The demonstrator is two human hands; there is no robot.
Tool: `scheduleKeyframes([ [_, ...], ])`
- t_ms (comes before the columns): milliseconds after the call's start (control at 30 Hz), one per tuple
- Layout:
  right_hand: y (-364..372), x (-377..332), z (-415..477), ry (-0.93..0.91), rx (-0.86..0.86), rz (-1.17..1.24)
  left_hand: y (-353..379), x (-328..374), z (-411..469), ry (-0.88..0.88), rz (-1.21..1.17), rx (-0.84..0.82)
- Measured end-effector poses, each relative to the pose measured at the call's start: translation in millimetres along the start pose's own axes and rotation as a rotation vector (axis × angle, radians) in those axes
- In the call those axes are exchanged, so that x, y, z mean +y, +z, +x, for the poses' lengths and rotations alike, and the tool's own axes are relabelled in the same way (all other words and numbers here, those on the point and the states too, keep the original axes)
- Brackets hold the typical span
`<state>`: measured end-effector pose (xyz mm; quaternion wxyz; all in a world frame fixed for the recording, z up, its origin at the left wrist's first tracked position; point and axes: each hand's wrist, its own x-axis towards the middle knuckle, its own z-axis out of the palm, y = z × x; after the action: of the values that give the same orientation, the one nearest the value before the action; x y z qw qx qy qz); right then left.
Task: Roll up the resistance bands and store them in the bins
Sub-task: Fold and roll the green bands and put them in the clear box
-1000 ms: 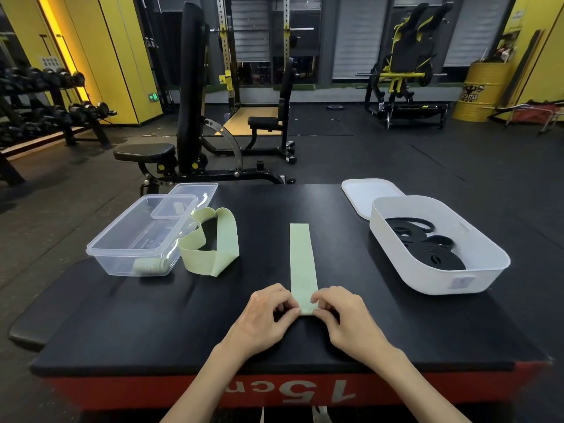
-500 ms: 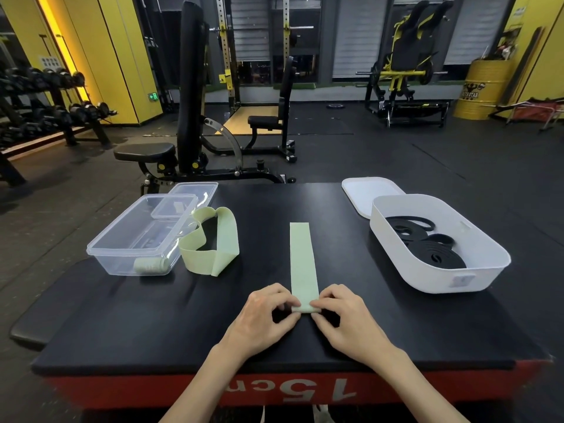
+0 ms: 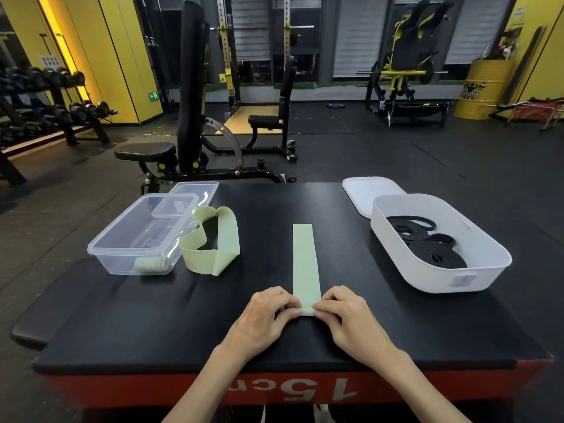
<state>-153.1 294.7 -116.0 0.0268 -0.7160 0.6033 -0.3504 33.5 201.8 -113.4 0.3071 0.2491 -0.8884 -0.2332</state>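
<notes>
A flat pale green resistance band point(image 3: 304, 264) lies lengthwise on the black platform point(image 3: 396, 325). Its near end is curled into a small roll, pinched by my left hand point(image 3: 265, 315) and my right hand point(image 3: 348, 315) from either side. A second green band point(image 3: 213, 250) sits loosely looped beside the clear plastic bin point(image 3: 122, 236), which holds one rolled green band point(image 3: 151, 264). The white bin point(image 3: 476, 248) at the right contains coiled black bands point(image 3: 433, 248).
A clear lid point(image 3: 195, 190) lies behind the clear bin and a white lid point(image 3: 363, 190) behind the white bin. Beyond the platform stand a weight bench point(image 3: 189, 117), a dumbbell rack point(image 3: 45, 108) at left, and a yellow drum point(image 3: 485, 87) at right.
The near end of the flat band has been rolled slightly further away from me, and both hands have crept forward with it.
</notes>
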Motion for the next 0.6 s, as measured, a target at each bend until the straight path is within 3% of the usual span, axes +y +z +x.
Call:
scheduleKeyframes([
  [600, 1.1, 1.1, 2.6, 0.038, 0.037, 0.027, -2.1, 2.3, 0.6, -0.010, -0.009, 0.032],
])
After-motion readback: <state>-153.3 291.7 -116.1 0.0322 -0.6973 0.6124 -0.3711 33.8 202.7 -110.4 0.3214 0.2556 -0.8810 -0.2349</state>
